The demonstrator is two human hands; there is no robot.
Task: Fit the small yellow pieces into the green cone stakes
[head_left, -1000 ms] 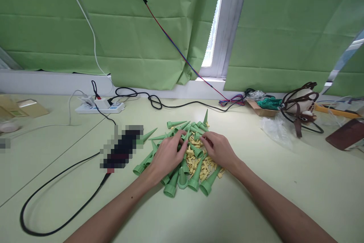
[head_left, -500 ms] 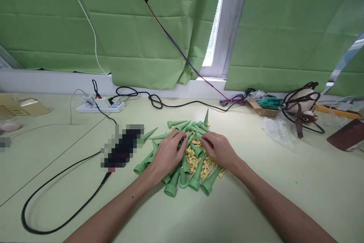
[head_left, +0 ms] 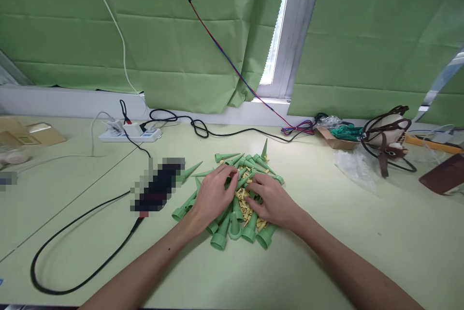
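Observation:
My left hand is curled at the left of a pile of green hollow plastic spikes. Its thumb and fingers are closed round a green spike, whose lower part they hide. My right hand reaches into the right of the pile, thumb and fingers apart, over small yellow plastic pieces. A green spike lies partly beneath its fingers, and I see nothing gripped there. Just beyond the right hand another green spike lies on its side.
Left of the pile lies a blurred dark device with a black cable. A white power strip stands by the wall. Along the right are a cardboard box, clear plastic wrap, a strapped bag and a dark red object.
My right hand has moved left and nearer me, over the yellow pieces, and its fingers have spread. A green spike now shows behind it. The left hand stays almost where it was.

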